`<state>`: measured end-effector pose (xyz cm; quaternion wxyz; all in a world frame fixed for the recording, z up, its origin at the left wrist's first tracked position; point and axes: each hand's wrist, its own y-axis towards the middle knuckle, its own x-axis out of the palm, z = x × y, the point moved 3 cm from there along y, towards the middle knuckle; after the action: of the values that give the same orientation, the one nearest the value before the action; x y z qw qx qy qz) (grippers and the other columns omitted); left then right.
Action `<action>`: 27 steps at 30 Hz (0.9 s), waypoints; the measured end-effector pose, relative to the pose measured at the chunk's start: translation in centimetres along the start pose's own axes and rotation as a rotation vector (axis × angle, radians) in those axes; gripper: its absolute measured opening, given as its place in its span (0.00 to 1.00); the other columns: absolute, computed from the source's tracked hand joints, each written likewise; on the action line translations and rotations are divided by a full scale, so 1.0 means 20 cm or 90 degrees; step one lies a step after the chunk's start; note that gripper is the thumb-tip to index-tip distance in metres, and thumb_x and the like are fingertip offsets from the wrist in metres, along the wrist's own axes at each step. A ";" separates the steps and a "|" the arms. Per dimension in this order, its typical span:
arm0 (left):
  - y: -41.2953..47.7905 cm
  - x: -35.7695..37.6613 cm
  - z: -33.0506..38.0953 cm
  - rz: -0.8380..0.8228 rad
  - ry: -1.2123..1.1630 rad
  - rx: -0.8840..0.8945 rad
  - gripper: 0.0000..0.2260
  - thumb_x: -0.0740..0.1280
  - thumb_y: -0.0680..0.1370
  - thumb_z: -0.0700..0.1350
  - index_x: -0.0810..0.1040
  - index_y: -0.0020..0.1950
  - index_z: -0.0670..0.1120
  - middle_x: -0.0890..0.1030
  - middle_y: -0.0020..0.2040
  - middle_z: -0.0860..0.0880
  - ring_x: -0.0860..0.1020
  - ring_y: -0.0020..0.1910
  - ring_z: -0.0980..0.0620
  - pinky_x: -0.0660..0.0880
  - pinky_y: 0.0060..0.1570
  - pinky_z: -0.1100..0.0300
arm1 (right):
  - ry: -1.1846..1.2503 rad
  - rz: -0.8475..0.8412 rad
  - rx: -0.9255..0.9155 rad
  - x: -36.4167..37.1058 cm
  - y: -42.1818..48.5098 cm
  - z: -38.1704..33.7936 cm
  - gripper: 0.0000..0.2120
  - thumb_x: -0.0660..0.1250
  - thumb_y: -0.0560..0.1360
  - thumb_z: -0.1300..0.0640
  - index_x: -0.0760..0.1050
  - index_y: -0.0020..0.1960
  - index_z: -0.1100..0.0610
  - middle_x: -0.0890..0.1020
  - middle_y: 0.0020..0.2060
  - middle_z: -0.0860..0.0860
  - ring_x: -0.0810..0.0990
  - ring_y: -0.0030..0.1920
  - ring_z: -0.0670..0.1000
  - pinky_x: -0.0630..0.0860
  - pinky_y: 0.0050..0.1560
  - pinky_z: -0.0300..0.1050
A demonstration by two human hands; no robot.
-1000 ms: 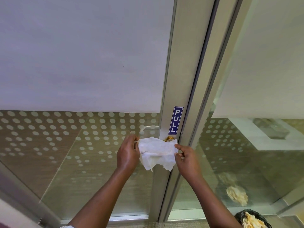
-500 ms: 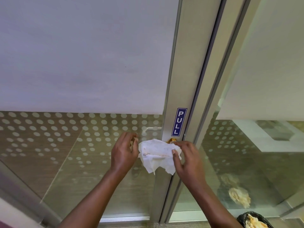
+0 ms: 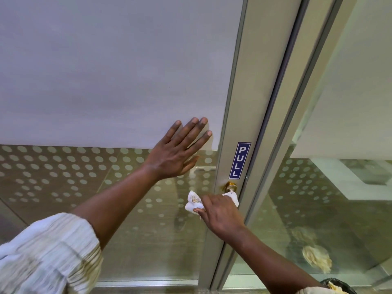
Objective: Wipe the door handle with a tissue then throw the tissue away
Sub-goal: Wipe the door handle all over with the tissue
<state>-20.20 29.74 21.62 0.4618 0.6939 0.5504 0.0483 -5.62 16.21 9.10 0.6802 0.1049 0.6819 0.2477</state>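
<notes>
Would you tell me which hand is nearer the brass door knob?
Right. The right hand presses the tissue just below the knob; the left hand lies flat on the door, up and left.

A glazed partition fills the view. The upper part of the left-hand glass door panel (image 3: 106,60) is covered by a plain frosted white film; below it the glass carries rows of pale round dots (image 3: 63,166), with a wood-grain surface visible through it. A brushed grey metal door stile (image 3: 254,92) runs upright at centre, bearing a small blue vertical sign reading PULL (image 3: 239,160). To the right stands a second glass panel (image 3: 339,198) with the same frosting and dots (reflections blur what lies behind). A black waste bin holding crumpled paper (image 3: 337,287) sits at the lower right corner. Lighting is even and soft.
</notes>
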 end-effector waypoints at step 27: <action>-0.01 0.09 0.00 0.053 0.068 0.020 0.36 0.59 0.83 0.59 0.55 0.88 0.45 0.49 0.88 0.39 0.48 0.87 0.40 0.40 0.85 0.40 | -0.001 -0.029 -0.078 0.02 -0.03 0.10 0.18 0.52 0.83 0.41 0.74 0.53 0.53 0.81 0.42 0.51 0.78 0.39 0.51 0.73 0.40 0.46</action>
<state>-19.64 31.20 20.81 0.4182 0.7197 0.5459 0.0955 -3.59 16.29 8.59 0.6914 0.0473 0.6671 0.2734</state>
